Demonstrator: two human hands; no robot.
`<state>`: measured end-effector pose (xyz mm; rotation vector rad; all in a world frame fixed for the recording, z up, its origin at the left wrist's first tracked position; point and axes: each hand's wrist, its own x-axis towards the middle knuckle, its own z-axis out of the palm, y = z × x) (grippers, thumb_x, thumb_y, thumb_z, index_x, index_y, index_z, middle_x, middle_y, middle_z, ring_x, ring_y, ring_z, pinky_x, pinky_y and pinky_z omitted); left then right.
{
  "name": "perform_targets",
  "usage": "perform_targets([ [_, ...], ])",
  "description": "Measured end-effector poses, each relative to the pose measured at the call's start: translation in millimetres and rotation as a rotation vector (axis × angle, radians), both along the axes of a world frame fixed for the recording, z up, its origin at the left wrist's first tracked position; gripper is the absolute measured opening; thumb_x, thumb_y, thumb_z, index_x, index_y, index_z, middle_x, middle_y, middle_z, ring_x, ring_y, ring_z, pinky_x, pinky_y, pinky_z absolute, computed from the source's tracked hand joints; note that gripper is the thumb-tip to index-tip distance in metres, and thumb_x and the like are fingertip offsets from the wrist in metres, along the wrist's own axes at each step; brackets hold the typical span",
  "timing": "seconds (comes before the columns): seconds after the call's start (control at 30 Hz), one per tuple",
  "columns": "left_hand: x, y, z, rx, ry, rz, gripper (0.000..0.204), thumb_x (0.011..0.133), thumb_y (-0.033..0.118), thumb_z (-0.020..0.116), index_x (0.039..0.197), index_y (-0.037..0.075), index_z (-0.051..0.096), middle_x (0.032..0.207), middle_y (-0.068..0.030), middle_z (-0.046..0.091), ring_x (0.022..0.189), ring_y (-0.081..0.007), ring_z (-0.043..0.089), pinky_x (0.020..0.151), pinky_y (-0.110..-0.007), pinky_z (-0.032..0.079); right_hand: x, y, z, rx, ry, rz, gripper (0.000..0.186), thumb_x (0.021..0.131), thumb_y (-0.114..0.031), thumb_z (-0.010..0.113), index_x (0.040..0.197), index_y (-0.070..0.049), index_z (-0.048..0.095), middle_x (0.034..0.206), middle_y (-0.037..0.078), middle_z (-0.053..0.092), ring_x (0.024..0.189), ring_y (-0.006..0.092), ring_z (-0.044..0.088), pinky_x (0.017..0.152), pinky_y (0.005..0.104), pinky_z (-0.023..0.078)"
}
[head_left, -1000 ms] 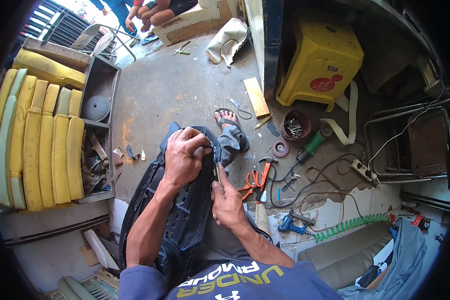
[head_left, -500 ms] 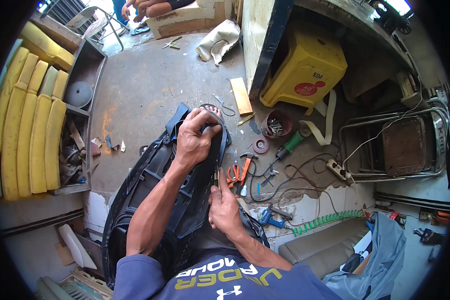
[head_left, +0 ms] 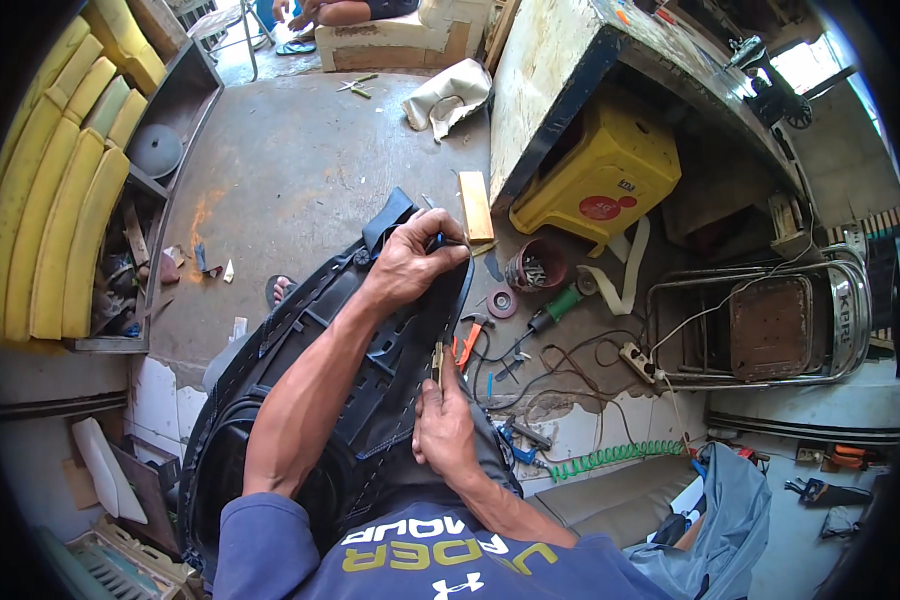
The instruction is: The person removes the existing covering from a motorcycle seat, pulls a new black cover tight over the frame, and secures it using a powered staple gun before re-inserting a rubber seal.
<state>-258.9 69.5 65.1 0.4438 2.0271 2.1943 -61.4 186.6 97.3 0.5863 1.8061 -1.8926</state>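
Observation:
Across my lap lies a black moulded seat base [head_left: 355, 330] with black cover material along its edge and light stitch-like marks. My left hand [head_left: 406, 265] is at its far end, closed in a pinch on the edge of the black cover flap [head_left: 442, 300], which stretches out to the right. Nearer me, my right hand [head_left: 444, 428] is wrapped round a slim brass-coloured cutter knife [head_left: 437, 362]. Its tip points away from me, against or very near the flap's right edge; I cannot tell whether it touches.
On the floor to the right are a hammer [head_left: 468, 342], a green angle grinder [head_left: 558, 306], a tub of metal pieces [head_left: 535, 268] and tangled cables. A yellow stool [head_left: 610, 175] stands under the bench. Yellow foam pads [head_left: 55, 200] are stacked at left. A person sits far off.
My left hand has drawn the flap's edge outward to the right, its fingers now pinching the border. My right hand still grips the knife beside the flap. The whole view has shifted slightly.

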Motion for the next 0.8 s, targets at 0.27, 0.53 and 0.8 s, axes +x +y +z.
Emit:
perform_targets([
  [0.27,-3,-27,1,0.322,-0.143,-0.258,0.018,0.093,0.015,0.078,0.105,0.005,0.068,0.108,-0.0047,0.072,0.105,-0.0128,0.065,0.099,-0.029,0.049,8,6,11,-0.013,0.035,-0.009,0.062,0.113,-0.02,0.039,0.167,-0.021,0.009,0.078,0.002,0.048,0.042,0.0075,0.046,0.032,0.0253,0.042],
  [0.53,-7,-32,-8,0.364,-0.084,-0.298,0.018,0.091,0.017,0.08,0.1,0.007,0.068,0.106,-0.0071,0.072,0.105,-0.0172,0.065,0.1,-0.034,0.049,-18,6,-2,-0.054,0.036,-0.078,0.062,0.114,-0.022,0.039,0.167,-0.018,0.009,0.078,0.002,0.047,0.042,0.0074,0.046,0.032,0.0248,0.041],
  [0.8,-5,-22,-11,0.737,-0.094,-0.286,0.011,0.094,0.012,0.075,0.102,0.007,0.069,0.101,-0.0082,0.072,0.109,-0.0208,0.064,0.106,-0.037,0.044,1,3,-3,0.149,0.023,0.06,0.062,0.112,-0.02,0.042,0.167,-0.018,0.012,0.077,0.002,0.049,0.042,0.009,0.048,0.033,0.0264,0.043],
])
